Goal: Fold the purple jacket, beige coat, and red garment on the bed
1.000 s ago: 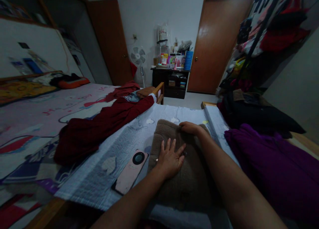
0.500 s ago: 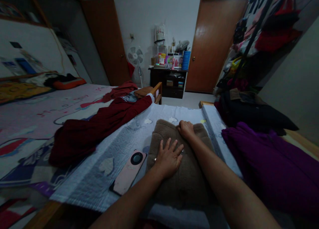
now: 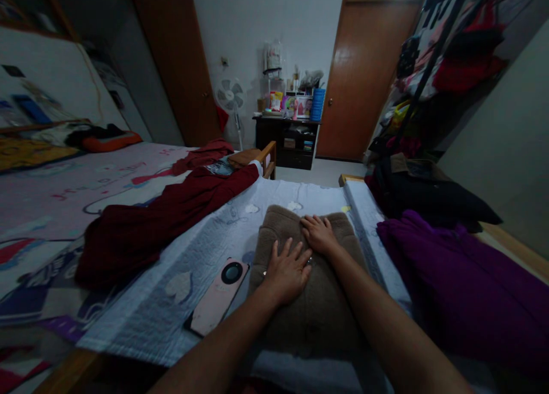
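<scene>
A folded brown garment [image 3: 317, 314] lies on a light blue quilted cover [image 3: 171, 308] in front of me. My left hand [image 3: 287, 271] rests flat on its left half with the fingers spread. Farther up, near the garment's top edge, my right hand [image 3: 319, 233] lies palm down, fingers stretched out. Neither hand grips the cloth. Small shiny spots show by the fingers of my left hand. A pink phone [image 3: 218, 297] with a round camera ring lies on the cover left of the garment.
Dark red cloth [image 3: 163, 222] lies to the left, beside a patterned bed [image 3: 107, 171]. Purple clothing [image 3: 463, 285] and a dark folded pile [image 3: 429, 194] are at the right. A fan [image 3: 231, 96] and a black cabinet [image 3: 285, 145] stand at the back.
My right hand has opened from a closed, curled shape at the garment's top edge and now lies flat on it. My left hand stays in place on the cloth.
</scene>
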